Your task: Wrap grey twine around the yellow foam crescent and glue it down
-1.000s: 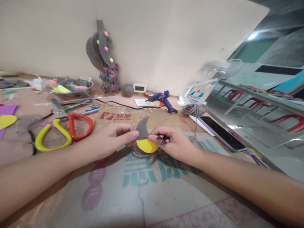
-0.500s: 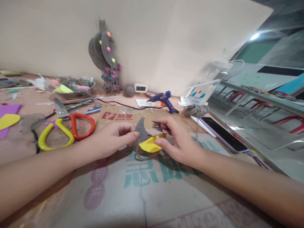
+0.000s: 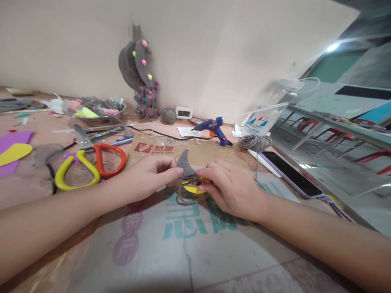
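Both hands meet over the cardboard around a small curved piece (image 3: 187,166), its upstanding horn wrapped in grey yarn. My left hand (image 3: 157,175) pinches this horn from the left, thumb on top. On the other side, my right hand (image 3: 230,187) has its thumb and fingers closed on the yellow part (image 3: 194,189) of the piece. Something dark and narrow shows near the right fingertips, too small to make out. Loose grey yarn (image 3: 185,201) loops beneath. A strand also runs behind the right hand toward the grey yarn ball (image 3: 255,141).
Scissors (image 3: 91,162) with yellow and red handles lie left. A blue glue gun (image 3: 214,129) stands behind, near a small clock (image 3: 184,112). The phone (image 3: 290,173) lies right, by a plastic jug (image 3: 267,110). A craft-filled bowl (image 3: 94,116) and decorated grey hanging (image 3: 139,69) are farther back.
My right hand has turned and moved in, its fingers now closed over the yellow part, which shows less. The dark pointed tips by its fingers are mostly hidden. My left hand keeps its pinch.
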Demonstrator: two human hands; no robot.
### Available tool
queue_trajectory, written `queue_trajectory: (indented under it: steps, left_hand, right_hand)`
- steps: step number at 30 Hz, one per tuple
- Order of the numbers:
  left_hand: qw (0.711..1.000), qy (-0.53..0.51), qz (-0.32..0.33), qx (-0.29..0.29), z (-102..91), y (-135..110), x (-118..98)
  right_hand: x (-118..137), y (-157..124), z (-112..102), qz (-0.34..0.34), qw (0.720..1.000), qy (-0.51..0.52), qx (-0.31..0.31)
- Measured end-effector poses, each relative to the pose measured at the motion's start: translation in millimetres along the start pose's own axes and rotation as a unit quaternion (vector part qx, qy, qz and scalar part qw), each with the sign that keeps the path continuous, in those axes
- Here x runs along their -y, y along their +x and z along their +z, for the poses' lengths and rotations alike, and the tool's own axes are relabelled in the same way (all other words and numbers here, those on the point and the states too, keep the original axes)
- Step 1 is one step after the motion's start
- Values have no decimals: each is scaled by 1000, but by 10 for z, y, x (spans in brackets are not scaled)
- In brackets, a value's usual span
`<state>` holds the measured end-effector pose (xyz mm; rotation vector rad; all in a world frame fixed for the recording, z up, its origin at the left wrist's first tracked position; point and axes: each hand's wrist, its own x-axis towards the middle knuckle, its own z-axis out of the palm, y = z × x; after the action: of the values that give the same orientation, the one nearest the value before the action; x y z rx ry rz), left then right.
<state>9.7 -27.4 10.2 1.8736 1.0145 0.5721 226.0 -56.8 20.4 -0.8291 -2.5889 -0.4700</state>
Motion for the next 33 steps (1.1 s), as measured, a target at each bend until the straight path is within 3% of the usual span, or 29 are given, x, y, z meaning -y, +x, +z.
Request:
queue_trajectory:
  steps: [25, 29, 33]
  left_hand:
    - [1000, 10, 0, 4, -5, -1, 26]
    - [1000, 10, 5, 0, -1, -3, 14]
    - [1000, 6, 9, -8, -5, -3, 19]
  right_hand:
    - [6, -14, 33, -10, 999, -16, 38]
    - [21, -14, 15, -5, 1000, 6, 10]
    - [33, -31, -25, 62, 994, 81, -37]
